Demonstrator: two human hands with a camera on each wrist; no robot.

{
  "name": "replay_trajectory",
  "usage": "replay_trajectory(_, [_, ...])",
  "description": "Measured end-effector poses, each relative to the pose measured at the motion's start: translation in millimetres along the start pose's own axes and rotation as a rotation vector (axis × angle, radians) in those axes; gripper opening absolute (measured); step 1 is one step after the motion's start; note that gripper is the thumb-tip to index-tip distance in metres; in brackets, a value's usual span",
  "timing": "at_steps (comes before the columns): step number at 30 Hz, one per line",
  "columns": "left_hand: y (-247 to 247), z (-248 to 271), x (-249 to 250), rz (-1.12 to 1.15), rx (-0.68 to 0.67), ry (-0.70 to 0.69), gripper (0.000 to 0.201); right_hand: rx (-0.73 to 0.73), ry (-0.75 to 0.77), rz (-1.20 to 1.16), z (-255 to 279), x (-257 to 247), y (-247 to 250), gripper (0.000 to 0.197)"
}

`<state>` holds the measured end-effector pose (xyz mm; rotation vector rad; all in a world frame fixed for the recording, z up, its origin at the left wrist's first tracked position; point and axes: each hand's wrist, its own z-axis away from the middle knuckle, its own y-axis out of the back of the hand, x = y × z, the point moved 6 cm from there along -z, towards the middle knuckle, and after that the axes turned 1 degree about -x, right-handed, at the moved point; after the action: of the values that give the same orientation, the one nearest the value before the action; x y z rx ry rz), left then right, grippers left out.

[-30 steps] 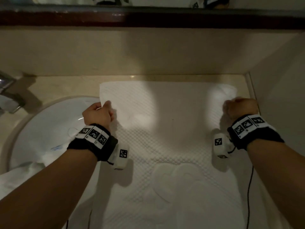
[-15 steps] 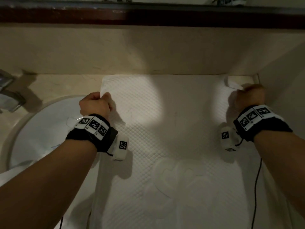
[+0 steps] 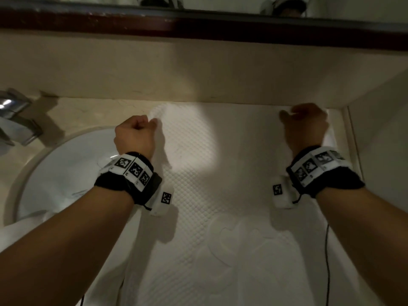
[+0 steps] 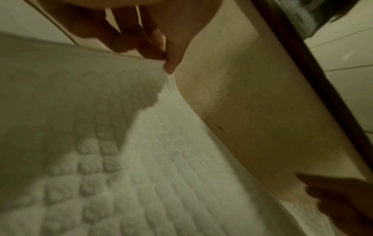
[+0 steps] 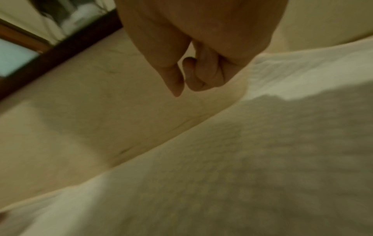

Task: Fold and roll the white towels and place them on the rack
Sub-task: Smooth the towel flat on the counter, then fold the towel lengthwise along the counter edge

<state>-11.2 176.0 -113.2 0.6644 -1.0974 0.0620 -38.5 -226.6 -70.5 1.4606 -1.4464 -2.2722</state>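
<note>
Towel (image 3: 220, 217) white, spread flat on counter (image 3: 84, 111) beside sink (image 3: 66, 173) | left hand (image 3: 134, 135) pinches far-left corner, thumb against curled fingers | right hand (image 3: 305, 124) curled at far-right corner, grip blurred | far edge touches backsplash (image 3: 198, 69); side wall (image 3: 379, 140) close right

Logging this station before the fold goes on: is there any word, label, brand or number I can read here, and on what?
No readable text in any view.
Left wristband: black-and-white square code markers, with tiny characters beneath too small to read.
Right wristband: the same kind of markers, blurred.
White towel: embossed pattern only, no lettering visible.
</note>
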Motion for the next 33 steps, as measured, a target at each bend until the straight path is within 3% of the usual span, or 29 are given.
replay_trajectory(2, [-5,6,4,0.064,-0.055,-0.037,0.008,-0.176,0.077,-0.075,23,-32,-31,0.021])
replay_trajectory(7, [-19,25,21,0.220,-0.215,-0.126,0.014,-0.623,0.138,-0.234,93,-95,-98,0.030])
replay_trajectory(10, [-24,43,36,0.226,-0.332,-0.248,0.016,-0.760,0.132,-0.219,122,-115,-117,0.037])
replay_trajectory(13, [-25,57,44,0.255,-0.451,-0.307,0.027,-0.693,0.107,-0.245,124,-121,-118,0.035])
replay_trajectory(16, [-29,64,43,0.238,-0.531,-0.305,0.015,-0.612,0.042,-0.236,114,-114,-115,0.034])
replay_trajectory(21, [-24,76,32,-0.064,-0.522,-0.362,0.024,-0.633,0.022,-0.270,109,-111,-106,0.030])
replay_trajectory(26, [0,93,12,-0.276,-0.512,-0.336,0.015,-0.628,0.066,-0.290,106,-113,-99,0.031])
replay_trajectory(33, [23,116,-10,-0.428,-0.691,-0.337,0.033,-0.564,0.143,-0.257,92,-105,-92,0.031])
